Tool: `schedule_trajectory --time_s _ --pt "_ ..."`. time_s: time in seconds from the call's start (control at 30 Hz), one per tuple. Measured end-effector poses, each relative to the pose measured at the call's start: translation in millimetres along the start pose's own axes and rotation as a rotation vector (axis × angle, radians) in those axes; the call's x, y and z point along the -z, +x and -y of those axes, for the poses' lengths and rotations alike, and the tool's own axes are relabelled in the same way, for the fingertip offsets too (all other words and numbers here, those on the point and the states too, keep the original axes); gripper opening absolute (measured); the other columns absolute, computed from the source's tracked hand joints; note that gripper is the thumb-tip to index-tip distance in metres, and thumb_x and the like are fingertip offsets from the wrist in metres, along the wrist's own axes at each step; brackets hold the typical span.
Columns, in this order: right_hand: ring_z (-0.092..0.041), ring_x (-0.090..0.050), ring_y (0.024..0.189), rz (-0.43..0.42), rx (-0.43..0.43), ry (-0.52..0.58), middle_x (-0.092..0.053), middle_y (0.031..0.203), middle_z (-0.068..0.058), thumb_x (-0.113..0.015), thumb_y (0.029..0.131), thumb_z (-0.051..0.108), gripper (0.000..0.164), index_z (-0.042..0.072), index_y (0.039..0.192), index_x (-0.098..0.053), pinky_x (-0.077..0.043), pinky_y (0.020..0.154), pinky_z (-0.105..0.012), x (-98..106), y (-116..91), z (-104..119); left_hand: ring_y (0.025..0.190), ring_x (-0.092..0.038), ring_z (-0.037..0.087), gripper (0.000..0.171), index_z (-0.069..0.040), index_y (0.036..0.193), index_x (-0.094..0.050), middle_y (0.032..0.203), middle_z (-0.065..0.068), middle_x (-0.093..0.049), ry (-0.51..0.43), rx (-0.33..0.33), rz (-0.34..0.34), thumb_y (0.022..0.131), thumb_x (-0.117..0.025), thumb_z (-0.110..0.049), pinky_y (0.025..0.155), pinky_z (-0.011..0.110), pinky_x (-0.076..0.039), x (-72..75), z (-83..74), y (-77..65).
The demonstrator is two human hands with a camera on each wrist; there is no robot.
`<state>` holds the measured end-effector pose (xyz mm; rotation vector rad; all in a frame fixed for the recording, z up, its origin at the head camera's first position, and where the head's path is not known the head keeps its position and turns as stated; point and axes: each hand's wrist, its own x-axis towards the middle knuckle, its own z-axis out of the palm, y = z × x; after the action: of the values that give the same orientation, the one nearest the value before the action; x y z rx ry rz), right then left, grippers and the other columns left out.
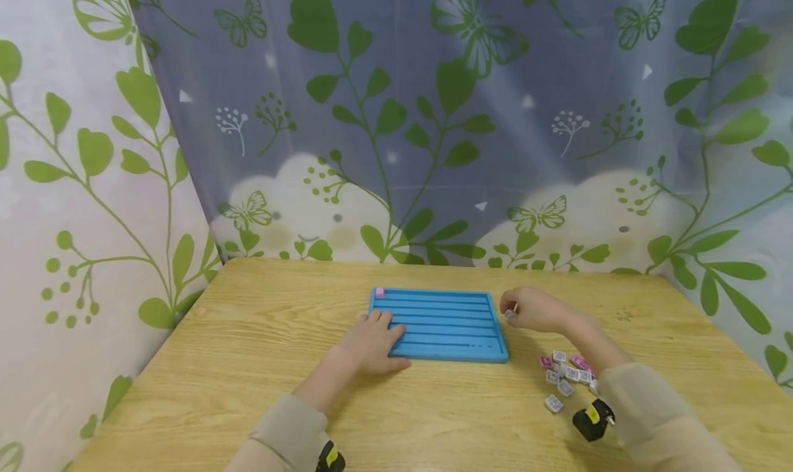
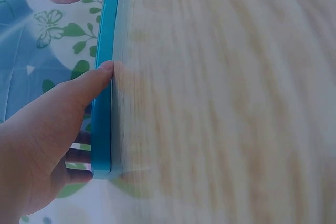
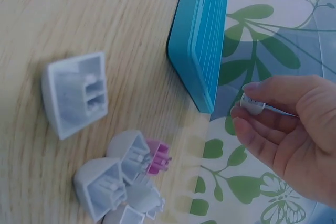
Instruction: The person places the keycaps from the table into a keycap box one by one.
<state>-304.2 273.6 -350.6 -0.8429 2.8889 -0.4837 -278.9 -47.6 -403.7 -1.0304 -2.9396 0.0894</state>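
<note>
A blue ridged tray (image 1: 446,327) lies on the table. My left hand (image 1: 369,345) rests at the tray's front left corner, its fingers on the left side and its thumb touching the front edge, as the left wrist view shows. One pink keycap (image 1: 380,292) sits in the tray's back left corner. Beside the tray's right end, my right hand (image 1: 540,309) pinches a small white keycap (image 3: 253,105) between thumb and fingertips, above the table. Loose white and pink keycaps (image 1: 572,373) lie in a group to the tray's right, near the right forearm; several show their hollow undersides in the right wrist view.
The wooden table (image 1: 204,362) extends on both sides of the tray. A leaf-patterned curtain (image 1: 396,114) hangs behind its back edge. Black wrist devices (image 1: 593,420) show under both sleeves.
</note>
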Motion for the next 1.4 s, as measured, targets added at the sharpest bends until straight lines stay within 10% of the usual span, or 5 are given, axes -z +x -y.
schedule_trajectory --time_s 1.4 --pt "-0.013 -0.050 0.072 -0.035 0.088 0.061 -0.056 0.090 -0.006 -0.065 0.084 0.004 0.014 0.003 0.098 -0.065 -0.044 0.063 -0.029 1.7 10.6 24.2 0.111 -0.043 0.028 0.061 -0.015 0.127 -0.052 0.120 0.012 -0.047 0.017 -0.012 -0.007 0.086 -0.051 -0.060 0.093 0.045 -0.037 -0.6 -0.7 1.5"
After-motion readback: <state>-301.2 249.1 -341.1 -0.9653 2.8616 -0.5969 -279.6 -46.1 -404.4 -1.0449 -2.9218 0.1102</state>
